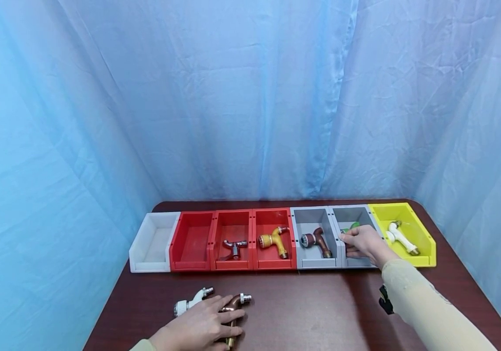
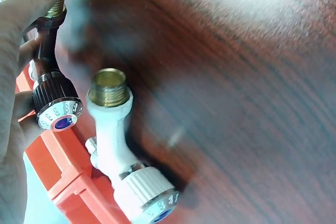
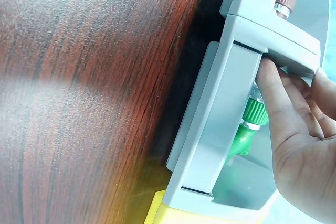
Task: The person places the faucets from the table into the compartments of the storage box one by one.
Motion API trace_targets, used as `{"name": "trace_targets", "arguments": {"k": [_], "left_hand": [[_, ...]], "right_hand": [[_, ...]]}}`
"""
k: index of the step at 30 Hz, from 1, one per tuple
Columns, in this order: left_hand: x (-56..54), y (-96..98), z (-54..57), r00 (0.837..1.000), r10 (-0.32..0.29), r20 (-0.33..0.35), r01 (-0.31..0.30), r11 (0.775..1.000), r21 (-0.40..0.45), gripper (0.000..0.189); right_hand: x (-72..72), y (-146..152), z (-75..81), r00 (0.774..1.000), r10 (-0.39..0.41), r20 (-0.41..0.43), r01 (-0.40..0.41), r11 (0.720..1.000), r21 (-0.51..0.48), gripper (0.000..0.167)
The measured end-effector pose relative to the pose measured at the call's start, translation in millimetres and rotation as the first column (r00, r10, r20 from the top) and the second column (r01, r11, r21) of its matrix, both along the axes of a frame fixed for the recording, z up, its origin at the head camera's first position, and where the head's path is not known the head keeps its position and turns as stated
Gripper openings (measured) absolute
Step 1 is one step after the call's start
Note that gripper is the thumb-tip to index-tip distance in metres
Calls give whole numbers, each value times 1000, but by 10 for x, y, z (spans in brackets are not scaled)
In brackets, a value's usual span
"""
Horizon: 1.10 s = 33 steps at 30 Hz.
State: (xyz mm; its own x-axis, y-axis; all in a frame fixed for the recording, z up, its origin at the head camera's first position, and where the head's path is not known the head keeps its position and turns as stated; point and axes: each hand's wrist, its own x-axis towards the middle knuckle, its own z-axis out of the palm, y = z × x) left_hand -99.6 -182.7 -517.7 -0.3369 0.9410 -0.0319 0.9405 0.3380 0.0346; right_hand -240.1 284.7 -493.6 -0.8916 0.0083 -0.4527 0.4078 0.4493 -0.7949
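Note:
My left hand [image 1: 202, 321] holds a dark brown tap [image 1: 232, 308] low over the table. In the left wrist view the thumb lies on its brass threaded end and other fingers lie along its side. A white tap [image 2: 113, 140] with a ribbed knob lies beside it, partly behind the hand in the head view. My right hand [image 1: 366, 242] reaches into the second grey bin from the left and grips its left side wall [image 3: 278, 45], fingers inside and thumb at the rim. A green tap [image 3: 244, 137] lies in that bin, apart from the fingers and partly covered by them.
Bins stand in a row along the table's back: white [image 1: 150, 267], several red [image 1: 191, 265], grey [image 1: 318, 263] and yellow [image 1: 428, 256]. Inside some lie a small metal tap [image 1: 235, 249], a yellow tap [image 1: 277, 240], a maroon tap [image 1: 319, 241] and a white lever tap [image 1: 401, 238]. Blue curtains [image 1: 250, 97] surround the table.

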Motion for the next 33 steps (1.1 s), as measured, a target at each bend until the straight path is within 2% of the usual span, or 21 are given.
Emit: {"name": "trace_targets", "arguments": {"k": [7,14,23,33], "left_hand": [[-58,-18,85,998,10,-65,-10,1000,-8,40],[-130,-50,165,984,1,-178,3,1000,22,37],[-238,-118,282,993,37,-116,-41,999,-32,43],[-291,-169,361,985,43,-169,-49,998,-33,42]], "right_hand": [[-2,-1,0,1000,-6,4,7,1000,-4,34],[0,1,8,1000,-3,6,3,1000,-8,35],[-5,3,-3,1000,-7,4,7,1000,-14,34],[2,-11,-8,1000,-30,-1,30,998,-46,33]]}}
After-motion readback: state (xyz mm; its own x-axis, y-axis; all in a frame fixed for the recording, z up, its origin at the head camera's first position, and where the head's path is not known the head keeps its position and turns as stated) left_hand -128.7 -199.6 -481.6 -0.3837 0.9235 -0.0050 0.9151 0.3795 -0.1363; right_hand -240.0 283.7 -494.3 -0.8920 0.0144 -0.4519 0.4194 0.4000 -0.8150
